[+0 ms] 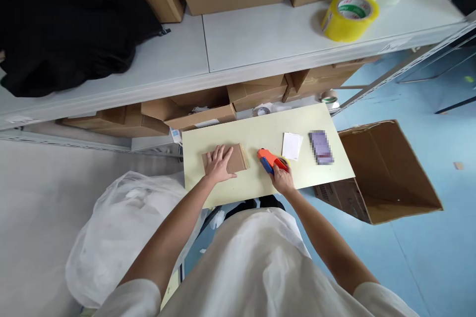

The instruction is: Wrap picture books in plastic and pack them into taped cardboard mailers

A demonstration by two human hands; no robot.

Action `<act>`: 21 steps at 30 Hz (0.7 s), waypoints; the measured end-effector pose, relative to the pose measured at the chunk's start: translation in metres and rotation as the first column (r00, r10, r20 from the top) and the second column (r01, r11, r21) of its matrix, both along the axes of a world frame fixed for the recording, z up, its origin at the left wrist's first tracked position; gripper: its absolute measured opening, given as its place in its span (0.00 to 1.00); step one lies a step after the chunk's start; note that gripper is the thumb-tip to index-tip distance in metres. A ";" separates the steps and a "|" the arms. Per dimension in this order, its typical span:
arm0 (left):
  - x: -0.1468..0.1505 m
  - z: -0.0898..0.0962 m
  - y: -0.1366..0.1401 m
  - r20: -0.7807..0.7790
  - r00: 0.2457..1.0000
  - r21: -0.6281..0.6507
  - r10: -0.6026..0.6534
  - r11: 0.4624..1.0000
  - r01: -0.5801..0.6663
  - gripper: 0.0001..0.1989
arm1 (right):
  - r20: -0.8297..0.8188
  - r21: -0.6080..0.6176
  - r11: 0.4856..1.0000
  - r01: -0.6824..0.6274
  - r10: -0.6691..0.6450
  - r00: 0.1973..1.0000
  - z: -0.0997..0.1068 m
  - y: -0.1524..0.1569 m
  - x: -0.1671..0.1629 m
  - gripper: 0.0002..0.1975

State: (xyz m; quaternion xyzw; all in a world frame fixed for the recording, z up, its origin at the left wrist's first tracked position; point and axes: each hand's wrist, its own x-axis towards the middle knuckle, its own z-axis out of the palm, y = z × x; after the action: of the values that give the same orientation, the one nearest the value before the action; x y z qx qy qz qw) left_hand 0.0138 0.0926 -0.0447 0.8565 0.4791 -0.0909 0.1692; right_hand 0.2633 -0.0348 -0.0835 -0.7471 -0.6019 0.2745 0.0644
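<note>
On the pale yellow table (247, 131) lies a small flat cardboard box (237, 158), a strip of tape along its right end. My left hand (218, 164) rests on the box with its fingers spread. To the right of it, my right hand (282, 178) grips an orange and blue tape dispenser (268, 157), held just over or on the tabletop; I cannot tell which. Part of a yellow tape roll (284, 161) shows beside the fingers. White paper slips (292, 145) lie beyond the dispenser, and a purple, blurred-out object (321, 147) is further right.
A grey shelf (245, 44) runs behind the table, bearing a black cloth (74, 34), boxes and a yellow tape roll (350, 16). Below are open cartons (201, 118). A large open carton (390, 173) stands at the right; a white plastic bag (126, 237) is on the left.
</note>
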 end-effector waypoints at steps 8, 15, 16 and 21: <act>0.067 0.053 0.019 0.430 0.827 -0.467 0.361 0.873 -0.138 0.38 | -0.848 -0.042 0.972 0.233 -0.157 0.505 0.025 -0.009 0.049 0.11; 0.143 0.077 0.028 0.135 0.702 -0.964 0.699 0.257 -0.070 0.22 | -0.957 -0.176 0.970 0.167 -0.208 0.201 0.030 -0.016 0.070 0.16; 0.146 0.076 0.029 0.091 0.681 -0.976 0.726 0.200 -0.083 0.21 | -0.961 -0.179 0.971 0.160 -0.207 0.182 0.028 -0.015 0.073 0.17; 0.154 0.064 0.041 0.022 0.661 -0.932 0.750 0.254 -0.257 0.17 | -0.958 -0.215 0.961 0.177 -0.242 0.152 0.016 -0.009 0.079 0.18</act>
State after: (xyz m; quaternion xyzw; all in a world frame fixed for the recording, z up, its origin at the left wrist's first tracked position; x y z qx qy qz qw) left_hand 0.1673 0.1335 0.0189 0.4217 0.5599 -0.0509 0.7114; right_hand 0.3421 -0.0443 -0.0676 -0.4767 -0.3054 0.6903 0.4505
